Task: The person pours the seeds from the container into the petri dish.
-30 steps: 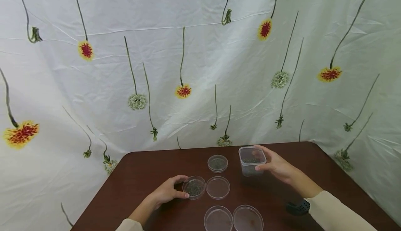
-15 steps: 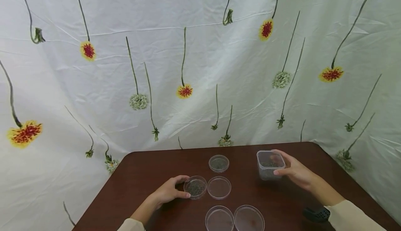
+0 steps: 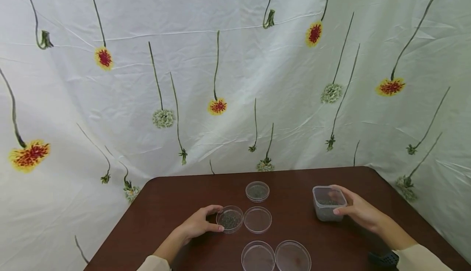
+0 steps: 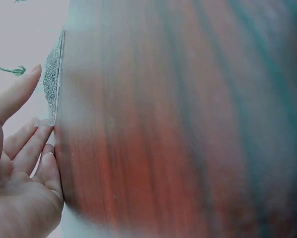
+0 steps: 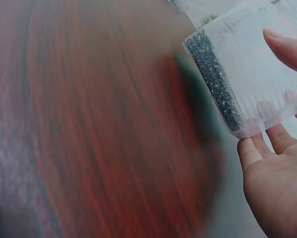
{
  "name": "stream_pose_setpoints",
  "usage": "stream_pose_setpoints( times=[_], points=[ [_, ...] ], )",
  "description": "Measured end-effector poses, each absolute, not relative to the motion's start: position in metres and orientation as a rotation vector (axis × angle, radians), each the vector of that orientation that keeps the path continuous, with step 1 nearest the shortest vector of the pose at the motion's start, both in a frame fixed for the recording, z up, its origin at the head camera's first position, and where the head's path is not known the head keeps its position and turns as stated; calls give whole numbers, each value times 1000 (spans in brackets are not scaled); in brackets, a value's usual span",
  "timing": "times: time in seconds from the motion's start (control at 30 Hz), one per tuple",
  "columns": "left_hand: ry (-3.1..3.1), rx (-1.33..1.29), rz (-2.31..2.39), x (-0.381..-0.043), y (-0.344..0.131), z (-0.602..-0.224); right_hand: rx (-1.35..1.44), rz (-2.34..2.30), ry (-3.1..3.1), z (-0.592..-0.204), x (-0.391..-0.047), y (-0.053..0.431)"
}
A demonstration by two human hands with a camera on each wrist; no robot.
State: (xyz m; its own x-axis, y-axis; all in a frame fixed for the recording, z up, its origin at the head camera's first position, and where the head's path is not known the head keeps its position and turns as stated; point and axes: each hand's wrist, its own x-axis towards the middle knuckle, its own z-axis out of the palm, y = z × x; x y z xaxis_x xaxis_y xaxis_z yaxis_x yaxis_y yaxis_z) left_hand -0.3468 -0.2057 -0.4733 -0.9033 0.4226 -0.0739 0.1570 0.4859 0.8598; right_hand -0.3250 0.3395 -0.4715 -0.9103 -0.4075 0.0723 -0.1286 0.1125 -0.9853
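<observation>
My left hand [image 3: 196, 223] holds a clear petri dish [image 3: 229, 220] by its left side, thumb in front and fingers behind. A mound of small dark grey seeds [image 4: 52, 77] lies in that dish, which rests on the table. On the right, my right hand [image 3: 359, 210] grips a clear square plastic tub [image 3: 326, 213] from its right side, thumb toward me. The tub is upright and has no lid. In the right wrist view a layer of dark speckled seeds [image 5: 215, 79] covers its bottom, and its base is a little above the tabletop.
A second petri dish with seeds [image 3: 257, 191] stands farther back. Beside the held dish lies a clear shallow dish or lid [image 3: 257, 220]. Two more [image 3: 258, 256] [image 3: 293, 256] sit side by side near the front. Behind the dark wooden table [image 3: 206, 189] hangs a flowered white cloth [image 3: 235, 66].
My right hand has carried the tub to the right, toward me and lower, away from the dishes. My left hand has stayed at its petri dish.
</observation>
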Motion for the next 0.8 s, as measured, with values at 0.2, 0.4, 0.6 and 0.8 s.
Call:
stream_pose_setpoints(
  times=[0.2,0.4,0.6,0.8],
  points=[
    [2463,501,1380,-347,-206,-474,-544,-1867,2155,-476,-323,346],
    [2464,504,1379,-347,-206,-474,-572,-1854,2105,-478,-322,350],
    [2468,496,1374,-345,-205,-471,-572,-1819,2064,-477,-323,354],
    [2456,500,1383,-346,-206,-473,-560,-1826,2054,-476,-322,353]
  ],
)
